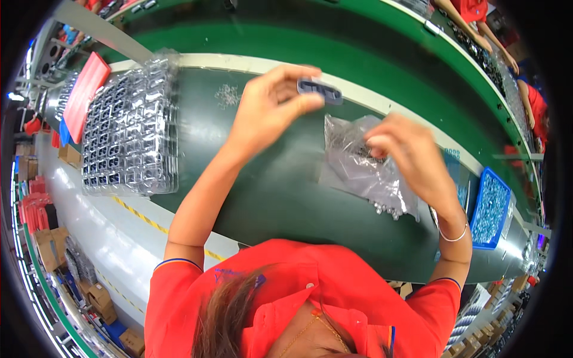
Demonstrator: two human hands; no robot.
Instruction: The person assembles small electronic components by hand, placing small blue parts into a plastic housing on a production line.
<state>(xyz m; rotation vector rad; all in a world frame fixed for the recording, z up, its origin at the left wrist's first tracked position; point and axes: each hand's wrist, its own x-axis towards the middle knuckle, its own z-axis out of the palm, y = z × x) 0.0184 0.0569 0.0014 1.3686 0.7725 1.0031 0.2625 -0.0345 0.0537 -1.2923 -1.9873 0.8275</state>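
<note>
Between the thumb and fingers of my left hand (262, 113) is a small dark oval plastic part (319, 91) with a pale rim, raised above the green work surface near its far edge. My right hand (412, 158) is above a transparent plastic bag (352, 161), its fingers bent together in a pinch and slightly blurred. What those fingers hold, if anything, I cannot make out. Small shiny pieces (387, 209) lie at the near edge of the bag. Some small transparent pieces (227, 95) lie loosely on the surface left of my left hand.
A stack of transparent moulded trays (128, 131) with dark parts stands at the left, beside a red board (86, 95). To the right is a blue bin (491, 209) full of small bluish pieces. Beyond a pale rail (209, 61) runs a green belt (286, 39). Other people work across it.
</note>
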